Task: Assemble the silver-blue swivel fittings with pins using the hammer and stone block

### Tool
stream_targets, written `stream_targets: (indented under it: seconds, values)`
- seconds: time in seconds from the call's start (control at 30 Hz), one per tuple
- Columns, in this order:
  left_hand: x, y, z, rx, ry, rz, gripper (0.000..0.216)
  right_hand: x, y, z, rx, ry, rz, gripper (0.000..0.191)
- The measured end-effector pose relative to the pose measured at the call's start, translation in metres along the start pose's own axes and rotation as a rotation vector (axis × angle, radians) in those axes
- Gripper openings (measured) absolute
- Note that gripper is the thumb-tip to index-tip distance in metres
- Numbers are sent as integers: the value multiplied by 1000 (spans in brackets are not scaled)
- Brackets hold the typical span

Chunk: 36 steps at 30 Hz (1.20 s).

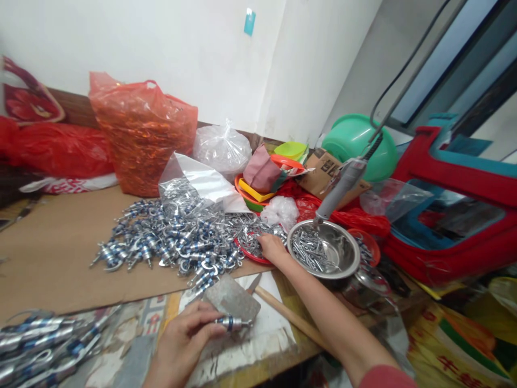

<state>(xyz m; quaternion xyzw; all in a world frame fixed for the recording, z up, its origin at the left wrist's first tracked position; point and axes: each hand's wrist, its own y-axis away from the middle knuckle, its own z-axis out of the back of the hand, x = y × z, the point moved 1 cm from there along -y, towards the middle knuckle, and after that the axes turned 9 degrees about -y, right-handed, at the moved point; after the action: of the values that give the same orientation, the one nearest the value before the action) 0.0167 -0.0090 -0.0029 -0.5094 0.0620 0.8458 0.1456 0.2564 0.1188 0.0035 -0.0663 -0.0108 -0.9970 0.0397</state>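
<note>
My left hand (183,339) pinches an expansion bolt (232,323), silver with a blue ring, between thumb and fingers. It is held just over the near edge of a flat metal block (234,297). My right hand (271,248) reaches into a red plate (258,260) of small metal parts (250,240). Its fingers look drawn together, and the tips are hidden among the parts. A wooden-handled hammer (288,317) lies under my right forearm, its head partly out of sight. Beside the plate, a big pile of hook expansion bolts (173,231) covers the cardboard (60,237).
Right of my right hand stands a steel bowl (351,258) of metal pins, with a grey electric screwdriver (343,186) hanging over it. More bolts (44,345) lie front left. An orange bag (141,140), a green basin (363,143) and a red stool (456,215) stand around.
</note>
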Motion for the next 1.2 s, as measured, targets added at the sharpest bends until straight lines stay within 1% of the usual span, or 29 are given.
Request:
stream_targets:
  seconds: [0.1, 0.23, 0.33, 0.43, 0.5, 0.57, 0.63, 0.67, 0.7, 0.77, 0.8, 0.9, 0.97, 1.07, 1.1, 1.17, 1.2]
  values:
    - [-1, 1, 1, 2, -5, -36, 13, -2, 4, -2, 32, 22, 6, 27]
    - [-4, 2, 0, -1, -2, -59, 15, -7, 8, -2, 24, -17, 5, 27]
    - [-4, 3, -1, -3, 4, -102, 14, -13, 9, 4, -29, -100, 2, 25]
    - [-1, 4, -3, -17, 0, -114, 13, -10, 19, 15, -135, -232, -8, 20]
    - [2, 5, -4, -70, 1, -79, 11, 2, 35, 20, -197, -341, 9, 23]
    - [5, 6, -7, -140, 45, -39, 22, 24, 58, 21, -221, -455, 59, 24]
    - [7, 6, -10, -171, 125, -25, 34, 50, 86, 17, -207, -590, 136, 18]
    - [7, 6, -12, -167, 166, -32, 38, 62, 99, 15, -198, -806, 205, 15]
    - [6, 6, -13, -163, 200, -43, 41, 72, 110, 12, -185, -966, 236, 14]
    - [5, 5, -15, -152, 239, -61, 46, 86, 127, 7, -152, -1174, 263, 14]
    - [4, 5, -15, -151, 246, -66, 48, 90, 132, 6, -136, -1215, 266, 15]
    - [0, 5, -12, -169, 191, -56, 49, 91, 136, 7, -111, -1226, 305, 20]
    - [-4, 4, -8, -192, 91, -61, 40, 89, 136, 9, -124, -1211, 356, 25]
    - [-10, 5, -2, -143, -5, -114, 15, 87, 139, 11, -181, -1193, 419, 25]
    - [-12, 5, 0, -121, -2, -122, 11, 87, 141, 11, -203, -1178, 434, 23]
    - [-15, 6, 3, -116, 43, -90, 10, 86, 146, 9, -276, -1101, 483, 18]
    - [-16, 7, 4, -130, 75, -59, 9, 85, 149, 9, -324, -1033, 527, 20]
